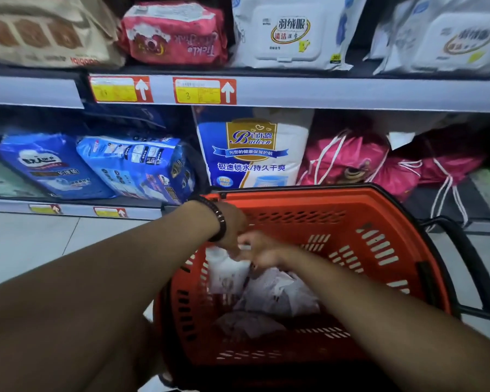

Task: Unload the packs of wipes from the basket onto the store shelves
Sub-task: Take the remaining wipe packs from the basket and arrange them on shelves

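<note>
Two bare forearms (111, 278) reach from the lower edge of the frame into an orange basket (365, 205) at lower centre. Near its left wall, the left hand (232, 226), with a dark bead bracelet (219, 219) on the wrist, and the right hand (262, 251) both pinch the top edge of a white pack of wipes (228, 274) that stands upright inside. More white packs (277, 295) lie below it in the basket. Beyond, across the upper frame, store shelves (351, 93) carry blue, pink and white packages (289, 32).
</note>
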`<state>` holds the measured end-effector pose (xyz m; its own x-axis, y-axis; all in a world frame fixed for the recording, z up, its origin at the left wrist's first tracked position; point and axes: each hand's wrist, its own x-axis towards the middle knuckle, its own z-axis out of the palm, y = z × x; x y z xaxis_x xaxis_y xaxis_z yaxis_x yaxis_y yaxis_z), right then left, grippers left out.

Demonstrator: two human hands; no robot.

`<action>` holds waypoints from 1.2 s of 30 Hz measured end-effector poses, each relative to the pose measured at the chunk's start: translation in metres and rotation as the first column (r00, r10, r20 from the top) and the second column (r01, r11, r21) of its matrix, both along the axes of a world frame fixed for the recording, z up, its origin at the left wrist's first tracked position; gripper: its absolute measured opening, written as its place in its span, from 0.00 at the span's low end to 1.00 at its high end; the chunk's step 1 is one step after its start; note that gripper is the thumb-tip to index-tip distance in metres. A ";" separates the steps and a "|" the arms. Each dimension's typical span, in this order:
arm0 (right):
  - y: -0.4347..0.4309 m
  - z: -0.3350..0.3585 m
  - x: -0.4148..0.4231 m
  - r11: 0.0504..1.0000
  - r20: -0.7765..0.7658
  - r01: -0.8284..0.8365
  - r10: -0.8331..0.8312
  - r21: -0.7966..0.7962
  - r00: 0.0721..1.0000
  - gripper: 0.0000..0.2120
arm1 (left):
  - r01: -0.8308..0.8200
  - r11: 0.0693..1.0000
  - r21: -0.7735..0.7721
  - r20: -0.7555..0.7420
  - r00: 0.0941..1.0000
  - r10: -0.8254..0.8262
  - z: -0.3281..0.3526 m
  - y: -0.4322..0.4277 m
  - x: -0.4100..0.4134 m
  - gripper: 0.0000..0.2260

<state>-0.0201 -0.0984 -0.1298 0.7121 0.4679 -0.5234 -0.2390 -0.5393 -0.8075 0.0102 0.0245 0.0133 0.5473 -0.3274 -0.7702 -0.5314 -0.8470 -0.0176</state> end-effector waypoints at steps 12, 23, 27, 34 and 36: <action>-0.026 -0.031 -0.012 0.862 -0.210 -0.012 -0.110 -0.506 0.971 0.24 | -0.147 0.985 0.092 0.061 0.988 0.142 0.000 0.017 -0.007 0.33; -0.022 -0.045 -0.032 0.801 -0.142 -0.063 -0.028 -0.596 0.989 0.48 | -0.135 0.975 0.177 0.027 0.991 0.132 0.006 0.014 0.013 0.32; -0.023 -0.034 -0.045 0.849 -0.211 0.080 -0.220 -0.523 0.952 0.41 | -0.091 0.974 0.210 0.038 0.996 0.084 0.011 0.014 0.013 0.30; -0.047 0.079 -0.041 0.921 -0.146 0.118 -0.183 -0.372 0.972 0.13 | -0.205 0.978 0.031 0.015 0.979 0.205 0.044 0.029 0.017 0.22; -0.060 0.133 -0.036 0.911 -0.047 0.172 -0.204 -0.375 0.978 0.09 | -0.354 0.933 -0.065 -0.063 0.934 0.351 0.056 0.037 0.019 0.19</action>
